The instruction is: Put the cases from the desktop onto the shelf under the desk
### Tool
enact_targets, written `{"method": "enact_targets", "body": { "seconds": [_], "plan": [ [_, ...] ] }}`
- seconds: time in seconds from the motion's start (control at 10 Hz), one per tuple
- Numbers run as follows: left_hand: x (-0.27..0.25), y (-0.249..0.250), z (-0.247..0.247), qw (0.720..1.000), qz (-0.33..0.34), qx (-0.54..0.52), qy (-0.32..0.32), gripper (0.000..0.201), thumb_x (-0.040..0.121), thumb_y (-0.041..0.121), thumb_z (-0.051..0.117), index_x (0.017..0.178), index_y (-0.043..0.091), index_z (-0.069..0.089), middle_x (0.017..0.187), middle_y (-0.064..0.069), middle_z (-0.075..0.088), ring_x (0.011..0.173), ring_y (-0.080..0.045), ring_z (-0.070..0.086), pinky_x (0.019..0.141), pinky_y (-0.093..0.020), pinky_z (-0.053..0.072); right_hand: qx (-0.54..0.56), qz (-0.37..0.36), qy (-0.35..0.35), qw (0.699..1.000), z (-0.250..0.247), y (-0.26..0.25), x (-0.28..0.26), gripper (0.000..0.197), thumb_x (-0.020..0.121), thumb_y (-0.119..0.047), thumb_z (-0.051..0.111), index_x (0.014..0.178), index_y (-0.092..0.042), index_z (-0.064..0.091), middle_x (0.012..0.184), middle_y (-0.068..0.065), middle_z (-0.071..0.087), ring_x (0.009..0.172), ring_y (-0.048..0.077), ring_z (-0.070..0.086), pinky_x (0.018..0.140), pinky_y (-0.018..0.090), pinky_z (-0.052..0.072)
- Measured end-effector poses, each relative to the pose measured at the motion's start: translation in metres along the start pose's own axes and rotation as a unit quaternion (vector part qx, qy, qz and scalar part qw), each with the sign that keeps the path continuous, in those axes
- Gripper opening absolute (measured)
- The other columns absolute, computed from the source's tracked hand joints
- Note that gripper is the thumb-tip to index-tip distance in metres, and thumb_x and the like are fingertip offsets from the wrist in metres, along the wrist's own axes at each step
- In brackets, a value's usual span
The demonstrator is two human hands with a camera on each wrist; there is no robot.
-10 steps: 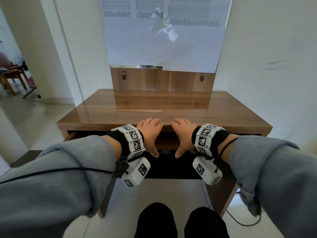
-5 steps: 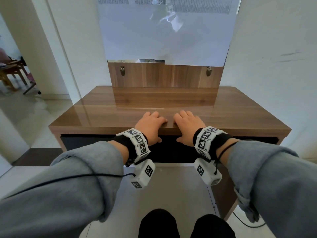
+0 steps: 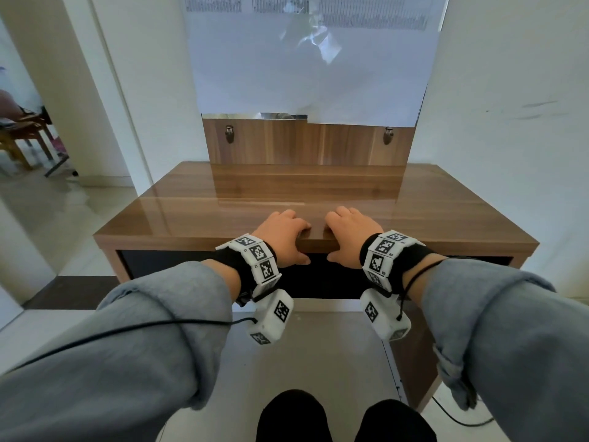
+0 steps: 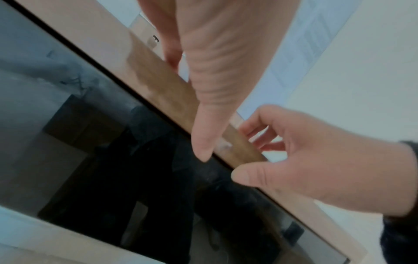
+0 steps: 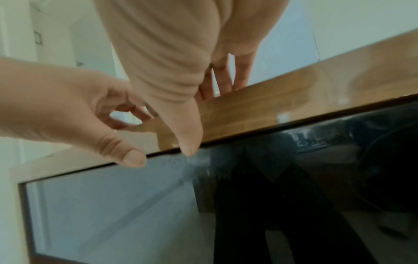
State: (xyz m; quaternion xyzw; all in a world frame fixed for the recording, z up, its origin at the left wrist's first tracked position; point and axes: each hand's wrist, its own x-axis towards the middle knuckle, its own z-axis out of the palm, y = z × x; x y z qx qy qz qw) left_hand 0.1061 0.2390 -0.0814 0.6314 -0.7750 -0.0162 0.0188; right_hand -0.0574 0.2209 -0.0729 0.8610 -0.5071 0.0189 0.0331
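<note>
Left hand and right hand hang loosely curled, holding nothing, over the desk's near edge; no cases visible, perhaps already shelved below.

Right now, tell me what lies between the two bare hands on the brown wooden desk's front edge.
Nothing: in the head view, only bare brown wooden desk shows between the left hand and the right hand.

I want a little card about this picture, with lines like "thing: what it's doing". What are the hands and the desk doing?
left hand: rests on the desk's front edge, fingers on top, thumb hanging below
right hand: the same, beside the left hand
desk: wooden, glossy top, no cases in view on it
front panel: dark and shiny, under the edge
holding: nothing in either hand
</note>
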Motion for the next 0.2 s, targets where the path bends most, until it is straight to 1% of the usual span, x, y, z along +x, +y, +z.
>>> {"method": "enact_targets", "body": {
  "seconds": [0.1, 0.2],
  "plan": [
    [-0.006, 0.001, -0.009, 0.999, -0.035, 0.010, 0.001, 0.081, 0.076, 0.064, 0.062, 0.147, 0.033, 0.038, 0.151, 0.000, 0.039, 0.142, -0.029, 0.028, 0.120, -0.053, 0.007, 0.032, 0.019, -0.050, 0.998, -0.010, 0.002, -0.004, 0.053, 0.080, -0.037, 0.068, 0.124, -0.016, 0.049, 0.125, 0.007, 0.048, 0.116, 0.029, 0.051, 0.094, 0.040, 0.046],
    [-0.008, 0.006, -0.028, 0.995, -0.057, -0.046, 0.069, 0.080, 0.080, 0.064, 0.058, 0.150, 0.036, 0.031, 0.160, 0.006, 0.026, 0.149, -0.026, 0.015, 0.121, -0.055, -0.001, 0.118, 0.042, -0.039, 0.991, -0.019, 0.005, -0.005, 0.065, 0.084, -0.032, 0.066, 0.140, -0.017, 0.039, 0.144, 0.007, 0.038, 0.128, 0.027, 0.047, 0.105, 0.039, 0.042]
  ]
}}
